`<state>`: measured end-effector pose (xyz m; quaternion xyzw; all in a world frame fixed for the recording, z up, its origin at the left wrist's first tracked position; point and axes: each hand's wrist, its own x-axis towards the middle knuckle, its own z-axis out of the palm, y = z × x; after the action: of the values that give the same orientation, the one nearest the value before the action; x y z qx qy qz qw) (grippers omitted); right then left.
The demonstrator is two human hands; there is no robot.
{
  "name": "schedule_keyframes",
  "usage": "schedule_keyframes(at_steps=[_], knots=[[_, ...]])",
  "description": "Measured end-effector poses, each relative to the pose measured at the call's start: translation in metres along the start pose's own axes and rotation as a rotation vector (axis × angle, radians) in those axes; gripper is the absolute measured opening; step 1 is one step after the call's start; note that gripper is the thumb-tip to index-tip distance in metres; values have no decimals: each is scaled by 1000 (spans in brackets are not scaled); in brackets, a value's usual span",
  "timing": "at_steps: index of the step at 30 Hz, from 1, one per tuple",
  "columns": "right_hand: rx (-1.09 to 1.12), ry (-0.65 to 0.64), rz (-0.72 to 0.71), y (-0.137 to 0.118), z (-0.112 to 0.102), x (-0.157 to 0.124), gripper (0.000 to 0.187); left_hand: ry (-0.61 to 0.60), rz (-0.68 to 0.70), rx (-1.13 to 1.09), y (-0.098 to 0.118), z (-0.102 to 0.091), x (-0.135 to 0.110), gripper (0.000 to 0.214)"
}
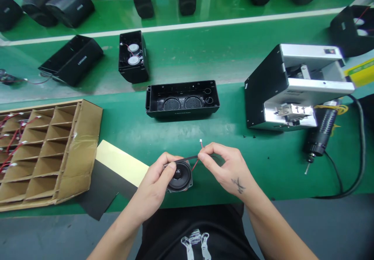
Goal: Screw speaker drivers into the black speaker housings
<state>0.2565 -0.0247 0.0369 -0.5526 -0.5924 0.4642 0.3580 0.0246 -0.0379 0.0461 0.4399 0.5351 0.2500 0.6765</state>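
Green smooth tabletop (228,123), person's two bare hands at the near edge. Left hand (155,180) closed, thumb and fingers gripping the left side of a small black round-coned speaker driver (182,180) with a squarish metal frame. Driver sits just in front of the person's dark shirt, cone facing up. Right hand (226,166) pinching, thumb against forefinger, on a thin flat black strip (188,158). Strip runs from the left fingers along the driver's far edge to the right fingertips. Thin red wire (194,164) rises from the driver past the right fingertips, small white plastic connector (200,140) at its end.

Beyond the hands: long open black plastic casing (182,115), two round mesh grilles inside. Left: brown cardboard box (78,154) with dividers, red wires in some compartments; beside it, partly behind the left forearm, a pale yellow and black sheet (119,162). Right: black-and-silver metal machine (263,92), a black cylindrical power screwdriver (323,129) beside it.
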Motion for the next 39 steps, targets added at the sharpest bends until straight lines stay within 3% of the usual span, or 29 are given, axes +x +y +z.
schedule_keyframes(at_steps=[14,26,39], knots=[[-33,31,-173,2,0,-4,16,58,27,-178,-12,8,6,38],[46,41,-67,1,7,-10,22,107,76,-156,-9,15,7,43],[75,76,-81,7,16,-16,22,145,78,-211,-13,19,9,39]])
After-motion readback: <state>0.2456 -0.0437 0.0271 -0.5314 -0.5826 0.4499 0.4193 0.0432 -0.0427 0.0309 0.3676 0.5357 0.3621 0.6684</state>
